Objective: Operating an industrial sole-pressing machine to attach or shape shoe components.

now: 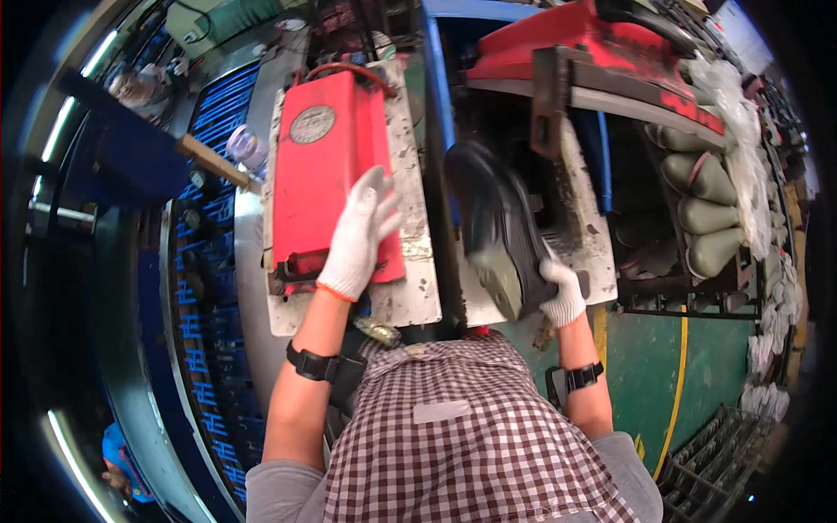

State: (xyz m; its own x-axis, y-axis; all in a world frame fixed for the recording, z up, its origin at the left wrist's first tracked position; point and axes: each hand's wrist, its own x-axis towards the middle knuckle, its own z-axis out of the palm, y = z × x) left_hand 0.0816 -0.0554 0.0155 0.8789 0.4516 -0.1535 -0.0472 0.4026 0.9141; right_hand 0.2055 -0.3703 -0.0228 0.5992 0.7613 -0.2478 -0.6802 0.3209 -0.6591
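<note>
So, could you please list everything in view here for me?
Shoe: one, mostly black, held in the right hand
Machines: two, red, middle left and upper right
Tabletops: two, worn white, under or beside the machines
Shoe shapes: several, dull green, right
Plastic sheet: clear, beside the shoe shapes
Cup: one, pale, upper left
Bars: many, blue, left
Lamps: several, white, far left
Floor: green, yellow lines, right
Rack: one, dark, lower right
Other people: two, upper left and lower left
Apron: one, brown-and-white check, lower middle
Straps: two, black, forearms
Left hand: one, white glove, over the left machine
Right hand: one, white glove, on the shoe
</note>
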